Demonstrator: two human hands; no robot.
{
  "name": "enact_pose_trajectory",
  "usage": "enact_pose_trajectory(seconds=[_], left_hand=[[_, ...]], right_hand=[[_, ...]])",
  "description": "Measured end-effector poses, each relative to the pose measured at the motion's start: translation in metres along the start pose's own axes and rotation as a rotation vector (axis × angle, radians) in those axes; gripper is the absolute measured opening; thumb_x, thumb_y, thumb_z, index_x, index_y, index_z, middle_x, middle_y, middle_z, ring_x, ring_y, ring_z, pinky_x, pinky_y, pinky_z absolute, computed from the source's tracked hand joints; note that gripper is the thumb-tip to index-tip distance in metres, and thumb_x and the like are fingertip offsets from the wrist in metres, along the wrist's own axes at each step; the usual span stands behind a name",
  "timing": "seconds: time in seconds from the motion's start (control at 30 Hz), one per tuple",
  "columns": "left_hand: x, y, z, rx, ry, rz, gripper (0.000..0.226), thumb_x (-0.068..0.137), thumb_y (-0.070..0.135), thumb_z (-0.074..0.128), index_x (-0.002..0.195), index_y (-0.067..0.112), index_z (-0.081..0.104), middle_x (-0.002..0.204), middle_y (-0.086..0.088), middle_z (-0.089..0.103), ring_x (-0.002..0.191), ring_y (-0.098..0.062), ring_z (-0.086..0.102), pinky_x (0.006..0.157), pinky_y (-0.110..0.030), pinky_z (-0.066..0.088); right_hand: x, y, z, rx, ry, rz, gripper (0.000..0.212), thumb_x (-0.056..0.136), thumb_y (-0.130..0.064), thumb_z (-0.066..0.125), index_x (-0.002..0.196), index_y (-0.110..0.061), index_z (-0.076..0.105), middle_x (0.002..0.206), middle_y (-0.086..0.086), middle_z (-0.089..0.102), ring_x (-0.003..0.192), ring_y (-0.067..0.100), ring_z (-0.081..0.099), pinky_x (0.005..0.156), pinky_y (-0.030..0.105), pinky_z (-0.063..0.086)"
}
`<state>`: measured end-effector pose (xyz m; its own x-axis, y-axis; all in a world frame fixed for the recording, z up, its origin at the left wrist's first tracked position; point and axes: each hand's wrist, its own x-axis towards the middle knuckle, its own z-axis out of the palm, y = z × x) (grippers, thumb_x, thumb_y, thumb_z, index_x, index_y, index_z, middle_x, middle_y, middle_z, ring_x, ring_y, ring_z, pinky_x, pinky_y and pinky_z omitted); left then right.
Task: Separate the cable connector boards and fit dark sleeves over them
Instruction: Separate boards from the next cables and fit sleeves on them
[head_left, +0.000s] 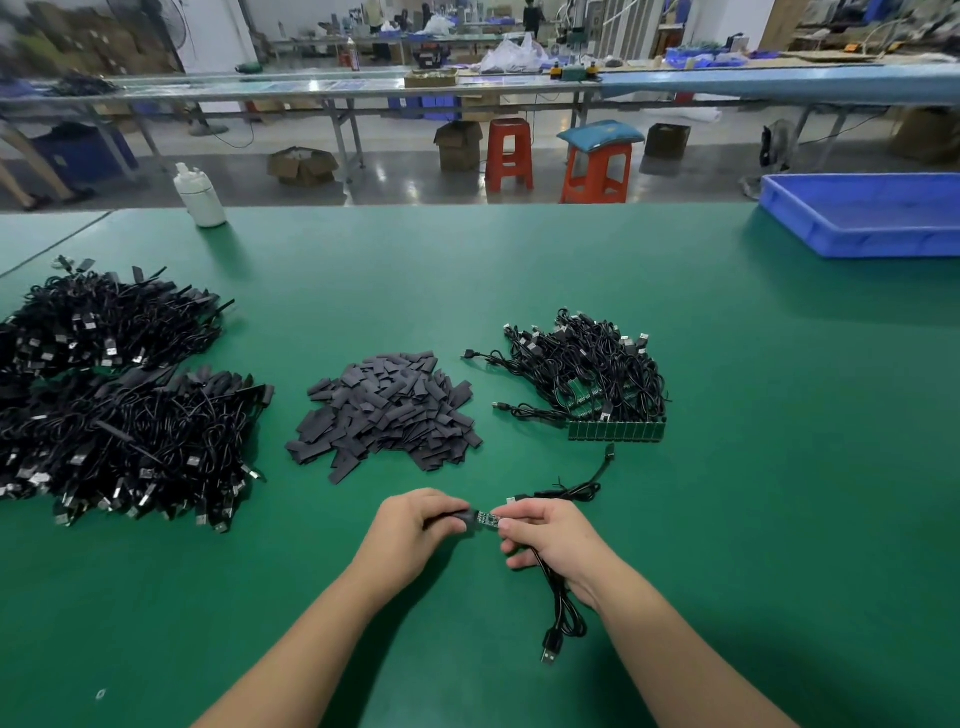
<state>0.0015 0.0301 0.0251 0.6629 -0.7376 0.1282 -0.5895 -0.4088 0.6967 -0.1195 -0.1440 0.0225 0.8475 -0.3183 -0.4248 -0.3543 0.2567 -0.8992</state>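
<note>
Left hand (415, 522) pinches a dark sleeve (464, 518) at its fingertips, mouth pointing right. Right hand (545, 535) pinches the small green connector board (487, 518) from the other side, its cable (558, 597) trailing down under the palm to a USB plug (550, 649) near lower centre. Sleeve looks started on the board's left end; most of the board is exposed between the hands.

Doing it well, my read: keep board and sleeve in line, pinch the sleeve edges so the mouth opens, push straight with no twist so components don't snag. Hold the board by its edges near the cable joint, not by the wire.

A second loose cable (576, 488) lies just above the right hand.

Centre of frame: pile of spare sleeves (384, 410). Right of that: bundle of unprocessed cables (587, 369) with a strip of joined green boards (615, 431) along its lower edge, not yet separated. Left edge: two big heaps of black cables (119, 395), apparently sleeved, hard to confirm at this size.

Surface is a green mat table (779, 519). White bottle (200, 195) at its far edge upper left, blue tray (862, 215) upper right. Beyond: workshop floor, long benches (311, 88), red stools (509, 153), cardboard boxes (301, 165), people far back, blurred.
</note>
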Motion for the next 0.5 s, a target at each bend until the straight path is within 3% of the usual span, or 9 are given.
enact_pose_trajectory(seconds=[0.17,0.37,0.5], left_hand=[[-0.0033,0.0009,0.0013,-0.058,-0.030,-0.081,0.022,0.086,0.018,0.073,0.107,0.023,0.075,0.095,0.017,0.070,0.086,0.006,0.061,0.080,-0.008,0.044],[-0.0053,0.0047,0.0009,-0.101,-0.045,-0.123,0.022,0.086,0.016,0.073,0.108,0.022,0.075,0.090,0.020,0.072,0.071,-0.001,0.066,0.072,-0.012,0.050],[-0.0041,0.0059,-0.0018,0.048,-0.053,-0.001,0.021,0.087,0.019,0.073,0.107,0.025,0.075,0.093,0.020,0.069,0.086,0.004,0.062,0.081,-0.010,0.045]], right_hand=[[0.0001,0.0009,0.0005,0.001,0.001,0.007,0.017,0.089,0.001,0.068,0.105,-0.001,0.072,0.083,0.010,0.068,0.066,0.013,0.065,0.061,0.027,0.058],[-0.0009,0.0011,0.0009,-0.007,-0.006,0.002,0.015,0.089,0.001,0.069,0.102,-0.005,0.074,0.084,0.011,0.068,0.067,0.013,0.065,0.062,0.027,0.058],[-0.0014,0.0018,0.0016,-0.035,-0.014,0.004,0.014,0.089,0.000,0.068,0.100,-0.007,0.074,0.080,0.009,0.069,0.067,0.012,0.066,0.063,0.025,0.057]])
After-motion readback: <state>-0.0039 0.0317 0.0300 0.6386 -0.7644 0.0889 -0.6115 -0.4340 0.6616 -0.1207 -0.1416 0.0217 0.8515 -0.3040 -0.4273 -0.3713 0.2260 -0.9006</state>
